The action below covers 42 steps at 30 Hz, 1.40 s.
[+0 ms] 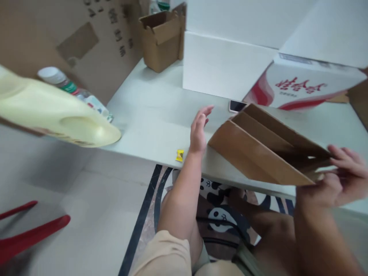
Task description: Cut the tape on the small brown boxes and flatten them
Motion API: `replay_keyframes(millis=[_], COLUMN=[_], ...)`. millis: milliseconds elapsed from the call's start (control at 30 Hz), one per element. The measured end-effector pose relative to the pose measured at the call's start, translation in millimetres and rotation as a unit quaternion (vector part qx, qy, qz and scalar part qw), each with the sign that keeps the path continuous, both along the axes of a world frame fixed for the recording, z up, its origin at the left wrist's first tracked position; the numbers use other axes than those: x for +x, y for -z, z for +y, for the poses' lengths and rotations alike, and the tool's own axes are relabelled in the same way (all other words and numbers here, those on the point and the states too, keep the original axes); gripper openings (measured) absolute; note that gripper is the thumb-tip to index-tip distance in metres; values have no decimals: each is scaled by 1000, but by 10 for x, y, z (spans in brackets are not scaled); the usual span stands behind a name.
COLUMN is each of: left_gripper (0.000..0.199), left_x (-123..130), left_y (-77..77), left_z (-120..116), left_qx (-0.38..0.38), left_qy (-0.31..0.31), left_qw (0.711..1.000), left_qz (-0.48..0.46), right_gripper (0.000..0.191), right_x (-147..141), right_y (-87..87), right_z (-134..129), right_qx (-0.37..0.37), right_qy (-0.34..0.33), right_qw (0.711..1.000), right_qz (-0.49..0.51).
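A brown cardboard box [258, 153] is tilted over the front edge of the pale table, its open side facing up and to the right. My right hand [342, 176] is closed on the box's right end, with fingers at its edge and a little blurred. Just left of the box, my left hand [199, 130] is raised with fingers loosely bent and nothing in them; it looks apart from the cardboard. A small yellow wrapped packet [179, 155] lies on the table by my left wrist.
A phone [237, 106] lies behind the box, near a red-and-white carton [307, 86] and white boxes [227, 65]. Another small cardboard box [162, 42] stands at the back. At left are a pale yellow bottle [66, 111], a white-capped bottle [54, 76] and a large carton [94, 42].
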State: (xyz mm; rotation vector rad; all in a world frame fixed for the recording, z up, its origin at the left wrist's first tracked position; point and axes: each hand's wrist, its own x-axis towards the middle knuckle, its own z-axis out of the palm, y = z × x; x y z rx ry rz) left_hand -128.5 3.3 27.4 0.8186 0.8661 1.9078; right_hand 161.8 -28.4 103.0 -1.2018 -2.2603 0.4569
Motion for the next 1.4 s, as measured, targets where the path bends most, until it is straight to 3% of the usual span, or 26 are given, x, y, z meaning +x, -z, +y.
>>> replay_keyframes(millis=[67,133,267,367,533,633,700,900,1033,1133,1200,1300,1400], left_gripper=[46,52,56,59,48,40,47,27,24,26,26,19,16], left_x=[257,460,684,754,820,822,794,706,635,490,391,351,479], left_y=[-23,-69,-128,-77,56,45,5,-60,2,48,61,60,59], left_z=[22,24,39,65,99,100,88,21,29,78,111,126,77], left_qx=[23,32,42,14,-67,-46,-39,-40,-63,-109,-140,-199,-292], left_qy=[70,89,57,23,-46,-52,-47,-10,-16,-30,-49,-33,62], left_qw=[997,995,994,991,980,977,971,927,947,977,986,979,953], left_qz=[26,46,88,128,181,202,229,372,313,181,82,-15,-55], right_gripper=[48,48,50,56,76,52,31,27,42,52,53,59,65], right_x=[-56,-90,64,221,274,265,274,318,320,300,262,164,62], right_y=[157,330,678,842,837,828,845,848,896,978,1020,1049,1054], right_z=[13,62,65,3,19,48,51,6,-20,15,49,67,21], right_qx=[-8,-11,42,97,40,9,16,57,68,-2,-72,-148,-109], right_qy=[36,74,165,212,260,224,194,140,217,275,221,71,-15], right_qw=[999,995,972,949,930,918,906,911,913,897,903,930,955], right_qz=[35,72,163,211,258,328,376,385,339,347,361,328,277])
